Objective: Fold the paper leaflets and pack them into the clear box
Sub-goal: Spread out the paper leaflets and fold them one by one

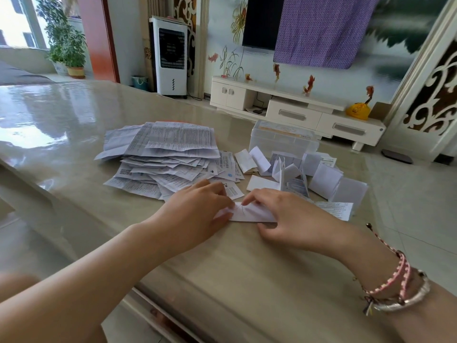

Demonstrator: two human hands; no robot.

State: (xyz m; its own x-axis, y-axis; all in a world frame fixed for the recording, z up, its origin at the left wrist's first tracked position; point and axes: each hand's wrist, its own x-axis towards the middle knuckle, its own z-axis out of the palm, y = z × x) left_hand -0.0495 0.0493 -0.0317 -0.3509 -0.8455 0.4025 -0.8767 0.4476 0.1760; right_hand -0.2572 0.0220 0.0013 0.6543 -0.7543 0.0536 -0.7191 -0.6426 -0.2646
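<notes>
Both my hands are down on the glossy beige stone table (247,268), working one narrow white paper leaflet (249,214) that lies flat right in front of me. Left hand (197,211) pins its left end, fingers curled onto the sheet; right hand (289,219) has fingertips on the top edge and the thumb tucked at the near edge, so both are grasping that leaflet. Just behind my left hand sprawls the big loose heap of unfolded printed leaflets (168,154). Behind my right hand sits a cluster of small folded white leaflets (309,174), some standing half open. The clear plastic box (282,139) stands beyond those, lid on, far side of the table
</notes>
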